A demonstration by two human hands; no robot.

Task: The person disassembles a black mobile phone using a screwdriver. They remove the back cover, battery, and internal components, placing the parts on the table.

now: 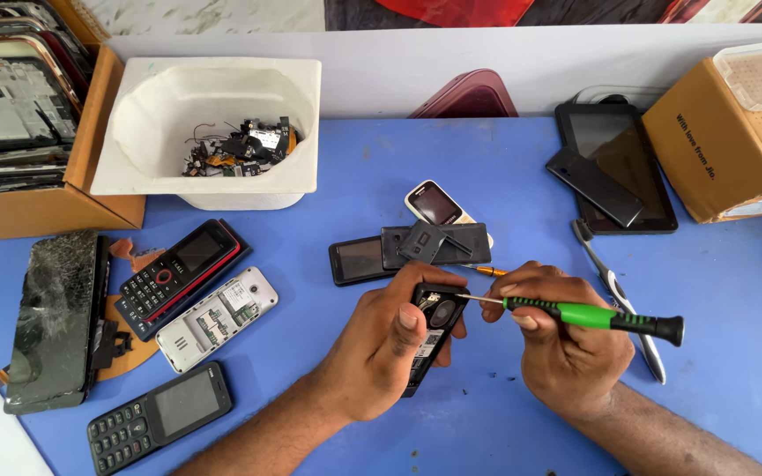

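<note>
while my left hand (381,353) wraps around a small black phone (429,330) with its back off, fingers curled tight on its sides and thumb pressed on the edge, my right hand (566,348) pinches a green and black screwdriver (592,316) between thumb and fingertips, closed firmly on the handle. the metal tip sits right at the upper part of the open phone, touching or just about, hard to tell which. all this happens over the middle of the blue table (733,291), near the front edge. just behind the phone there's a pile of black phone backs and covers (434,244) with a little white phone (436,204) peeking out. off to my left lie a red and black keypad phone (178,273), a white phone shell (216,319), a dark grey keypad phone (160,416) and a cracked screen panel (53,317). a white tub (213,123) with loose bits sits at the back, and a tablet (619,167) next to a cardboard box (724,141) on my right.
</note>
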